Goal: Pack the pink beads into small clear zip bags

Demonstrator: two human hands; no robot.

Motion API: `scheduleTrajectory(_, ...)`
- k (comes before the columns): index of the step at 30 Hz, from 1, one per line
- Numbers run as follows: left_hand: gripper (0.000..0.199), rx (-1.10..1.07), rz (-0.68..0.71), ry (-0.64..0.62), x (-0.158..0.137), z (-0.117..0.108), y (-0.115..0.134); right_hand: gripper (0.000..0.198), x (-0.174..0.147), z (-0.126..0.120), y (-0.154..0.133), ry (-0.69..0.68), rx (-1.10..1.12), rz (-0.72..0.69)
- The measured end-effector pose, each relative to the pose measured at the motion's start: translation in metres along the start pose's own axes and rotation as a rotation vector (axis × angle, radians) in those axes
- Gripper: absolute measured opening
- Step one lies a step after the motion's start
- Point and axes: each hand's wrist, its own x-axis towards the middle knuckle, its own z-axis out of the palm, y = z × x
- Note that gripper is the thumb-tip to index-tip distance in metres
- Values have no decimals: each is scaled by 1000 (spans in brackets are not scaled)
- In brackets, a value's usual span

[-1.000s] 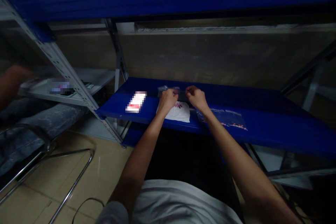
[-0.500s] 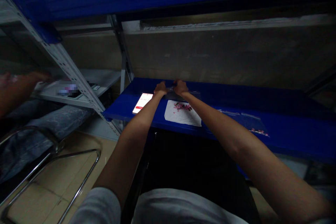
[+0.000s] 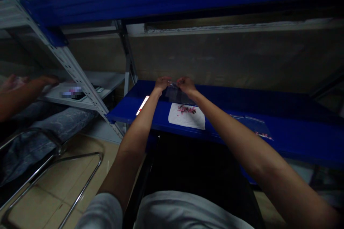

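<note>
A clear plastic bag (image 3: 177, 96) is held up by its top edge above the blue shelf (image 3: 228, 96). My left hand (image 3: 162, 83) pinches its left side, and my right hand (image 3: 186, 84) grips it a little further right. Both sets of fingers are closed and partly blurred. Just below the bag, a white sheet (image 3: 176, 118) lies flat with a heap of small pink and dark pieces (image 3: 187, 109) on it; what they are is too small to tell. Partly behind my left forearm rests a lit phone (image 3: 142, 106).
To the right, flat clear bags (image 3: 254, 123) lie on the shelf, with small pink pieces (image 3: 263, 135) in one. Metal uprights (image 3: 68, 62) and an upper blue beam (image 3: 166, 1) frame the space. At left are another person's arm (image 3: 24, 93) and a chair frame (image 3: 80, 193).
Both my hands have risen slightly, and the bag now stands more upright between them. My left forearm has shifted left, covering more of the phone.
</note>
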Motion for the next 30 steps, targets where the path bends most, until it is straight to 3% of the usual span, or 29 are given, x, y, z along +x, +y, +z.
scheduleTrajectory(4, 40, -307, 81, -173, -28, -11, 23, 16, -27, -21, -13, 0, 153, -106)
scheduleTrajectory(8, 41, -356, 130, -213, -79, -3, 37, 19, -68, -39, -4, 115, 208, -116)
scheduleTrajectory(12, 59, -415, 69, -238, -137, 16, 25, 21, -119, -47, 15, 265, 327, -53)
scheduleTrajectory(16, 53, -566, 12, -368, -176, 30, -4, 28, -160, -52, 30, 347, 403, 65)
scheduleTrajectory(21, 58, -566, -18, -442, -190, 23, -21, 32, -178, -62, 38, 286, 264, 65)
scheduleTrajectory(26, 48, -614, -31, -365, -192, 15, -12, 32, -178, -67, 32, 312, 121, 55)
scheduleTrajectory(30, 67, -710, -72, -376, -194, 21, -3, 35, -179, -65, 25, 329, 126, 29)
